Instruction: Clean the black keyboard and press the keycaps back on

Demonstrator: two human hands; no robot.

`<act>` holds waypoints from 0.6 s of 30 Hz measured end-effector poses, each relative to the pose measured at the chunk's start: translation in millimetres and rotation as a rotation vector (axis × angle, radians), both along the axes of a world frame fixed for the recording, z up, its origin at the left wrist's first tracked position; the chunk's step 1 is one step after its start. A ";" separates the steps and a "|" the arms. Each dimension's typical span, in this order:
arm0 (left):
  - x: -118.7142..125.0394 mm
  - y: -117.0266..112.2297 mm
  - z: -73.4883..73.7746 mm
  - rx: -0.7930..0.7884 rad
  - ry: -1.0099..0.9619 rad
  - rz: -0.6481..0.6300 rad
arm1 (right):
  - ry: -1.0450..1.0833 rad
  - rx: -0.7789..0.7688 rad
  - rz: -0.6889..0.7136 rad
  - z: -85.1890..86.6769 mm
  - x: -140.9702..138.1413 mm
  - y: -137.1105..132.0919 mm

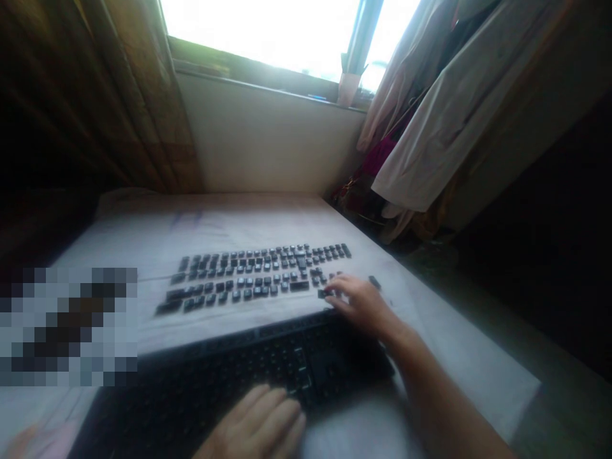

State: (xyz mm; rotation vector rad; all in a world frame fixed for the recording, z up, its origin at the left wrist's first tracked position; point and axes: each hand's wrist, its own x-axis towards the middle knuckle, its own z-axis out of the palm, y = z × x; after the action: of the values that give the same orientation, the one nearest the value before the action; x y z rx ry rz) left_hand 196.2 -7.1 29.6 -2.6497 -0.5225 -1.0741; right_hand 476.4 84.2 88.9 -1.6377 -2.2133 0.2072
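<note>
A black keyboard frame with most of its keys removed lies on a white cloth. Beyond it, several loose black keycaps are laid out in rows on the cloth. My right hand reaches to the right end of those rows, its fingertips pinched on one small keycap. My left hand rests on the near edge of the keyboard frame, fingers lying flat and together, holding nothing.
Another single keycap lies just right of my right hand. A window and a pale wall stand behind the table. Curtains hang at left; hanging clothes at right. A pixelated patch covers the lower left.
</note>
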 end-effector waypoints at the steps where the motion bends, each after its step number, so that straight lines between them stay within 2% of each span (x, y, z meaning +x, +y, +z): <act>1: -1.3 -0.9 0.9 -0.011 0.023 0.005 | 0.025 -0.014 -0.002 1.2 -0.8 -8.6; 6: -4.9 -4.6 1.7 -0.047 0.118 -0.021 | 0.267 -0.120 0.045 -2.4 -9.2 -51.0; 10: -4.4 -5.1 2.6 -0.078 0.129 -0.020 | 0.427 -0.181 0.042 -10.3 -16.2 -74.0; 14: -3.0 -6.4 2.3 -0.084 0.111 -0.022 | 0.458 -0.168 0.086 -16.3 -21.4 -89.2; 18: -2.2 -11.3 -0.4 -0.083 0.058 -0.013 | 0.432 -0.058 0.230 -23.1 -27.7 -99.4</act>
State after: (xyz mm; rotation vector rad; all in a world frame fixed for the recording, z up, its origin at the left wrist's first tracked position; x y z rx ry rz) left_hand 193.9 -18.4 29.1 -2.7508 -0.5501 -0.9969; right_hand 448.7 -15.2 65.8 -1.2181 -2.0619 0.6286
